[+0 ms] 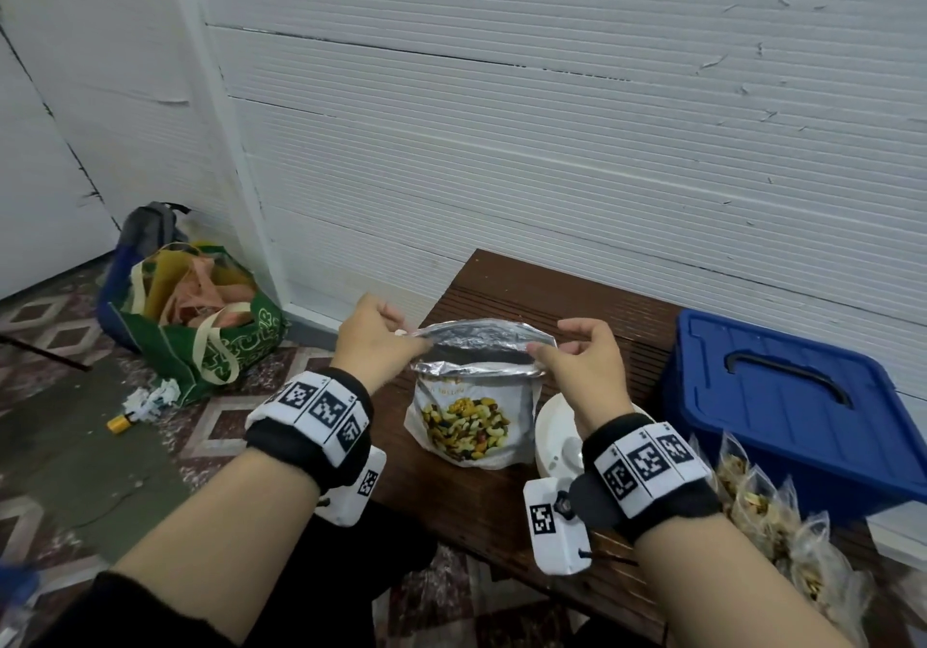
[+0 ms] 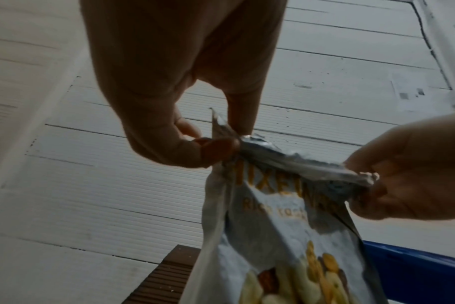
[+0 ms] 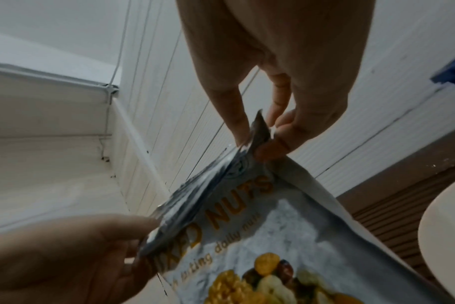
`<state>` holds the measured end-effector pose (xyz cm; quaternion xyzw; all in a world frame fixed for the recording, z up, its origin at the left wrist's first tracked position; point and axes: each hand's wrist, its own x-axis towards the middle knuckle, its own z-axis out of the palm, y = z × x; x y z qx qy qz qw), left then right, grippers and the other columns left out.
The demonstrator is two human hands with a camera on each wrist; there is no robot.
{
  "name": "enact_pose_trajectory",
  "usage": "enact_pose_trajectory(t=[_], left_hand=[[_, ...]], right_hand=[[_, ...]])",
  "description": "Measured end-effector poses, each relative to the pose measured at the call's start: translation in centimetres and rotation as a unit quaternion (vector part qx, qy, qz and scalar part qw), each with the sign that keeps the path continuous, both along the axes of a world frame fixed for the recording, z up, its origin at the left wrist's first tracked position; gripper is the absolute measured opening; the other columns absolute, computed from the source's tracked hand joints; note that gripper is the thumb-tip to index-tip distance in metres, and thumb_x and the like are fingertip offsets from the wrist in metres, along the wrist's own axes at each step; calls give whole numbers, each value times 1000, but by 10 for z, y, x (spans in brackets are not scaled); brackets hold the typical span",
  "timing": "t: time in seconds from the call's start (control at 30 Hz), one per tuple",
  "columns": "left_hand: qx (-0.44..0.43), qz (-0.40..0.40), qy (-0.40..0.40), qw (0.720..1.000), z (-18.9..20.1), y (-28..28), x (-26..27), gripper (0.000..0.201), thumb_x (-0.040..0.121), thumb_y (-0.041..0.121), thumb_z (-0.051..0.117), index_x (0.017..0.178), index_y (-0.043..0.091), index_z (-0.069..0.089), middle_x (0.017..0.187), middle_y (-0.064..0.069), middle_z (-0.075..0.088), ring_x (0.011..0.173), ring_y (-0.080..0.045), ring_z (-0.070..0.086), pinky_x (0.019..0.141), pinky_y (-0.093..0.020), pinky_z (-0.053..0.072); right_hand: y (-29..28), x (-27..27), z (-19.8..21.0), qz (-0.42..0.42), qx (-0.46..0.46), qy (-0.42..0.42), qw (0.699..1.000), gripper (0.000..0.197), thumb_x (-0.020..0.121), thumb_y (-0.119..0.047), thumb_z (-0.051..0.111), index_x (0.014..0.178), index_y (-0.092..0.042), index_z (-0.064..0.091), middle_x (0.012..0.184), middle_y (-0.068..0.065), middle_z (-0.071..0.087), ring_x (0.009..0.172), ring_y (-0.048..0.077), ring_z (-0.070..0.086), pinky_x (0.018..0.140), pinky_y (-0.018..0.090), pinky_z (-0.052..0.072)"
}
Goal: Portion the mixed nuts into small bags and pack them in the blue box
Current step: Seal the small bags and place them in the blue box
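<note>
A white mixed nuts pouch (image 1: 469,421) with a nut picture stands upright on the brown slatted table (image 1: 501,507). Its silver top strip (image 1: 481,341) is folded over and stretched between both hands. My left hand (image 1: 373,341) pinches the strip's left corner between thumb and finger (image 2: 218,150). My right hand (image 1: 577,361) pinches the right corner (image 3: 262,144). The blue box (image 1: 782,406), lid on, sits at the table's right. Several small clear bags of nuts (image 1: 767,512) lie in front of it.
A white round lidded container (image 1: 557,436) sits just right of the pouch, under my right wrist. On the tiled floor to the left stand a green tote bag (image 1: 200,331) and a grey backpack (image 1: 150,231). A white ribbed wall (image 1: 552,145) runs behind the table.
</note>
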<state>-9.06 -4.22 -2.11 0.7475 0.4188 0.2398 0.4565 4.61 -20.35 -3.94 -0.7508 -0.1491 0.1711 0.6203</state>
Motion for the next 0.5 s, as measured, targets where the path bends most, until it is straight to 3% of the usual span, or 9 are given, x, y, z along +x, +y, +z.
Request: enact_pose_trajectory(t=[0.13,0.23,0.33,0.43,0.5], left_hand=[[-43,-3,0,999,-3,1,0,39,73,-1,75,99,12,49,88,0,52,80,-18,54,61,-26,44],[-10,-17,6,1000,0,3,2,37,75,-6,70,98,13,48,86,2,54,74,-12,52,54,-18,37],[35,-41,25,998,7,4,5,36,75,-7,67,97,13,47,83,4,52,69,-8,49,51,-13,34],[28,-33,6,999,9,6,6,32,76,-6,68,91,14,47,84,1,51,63,-14,53,56,-21,45],[-52,-35,-36,997,10,10,2,34,77,3,76,89,17,47,90,-2,55,62,-18,61,66,-33,55]], right_hand=[[-2,-5,5,29,-20,59,998,33,82,3,65,101,-17,48,76,8,54,38,17,52,49,33,48],[-1,-3,11,35,-48,7,998,38,82,8,59,109,-17,49,66,3,47,44,17,48,44,28,41],[2,-4,17,58,-111,-99,987,39,81,5,57,107,-21,48,71,-1,45,55,13,46,49,25,41],[3,-5,20,80,-124,-141,979,34,83,4,56,106,-20,48,73,-4,45,55,11,46,51,24,38],[-1,0,21,90,-74,-80,990,23,86,-1,61,103,-15,54,72,1,47,53,15,50,52,25,43]])
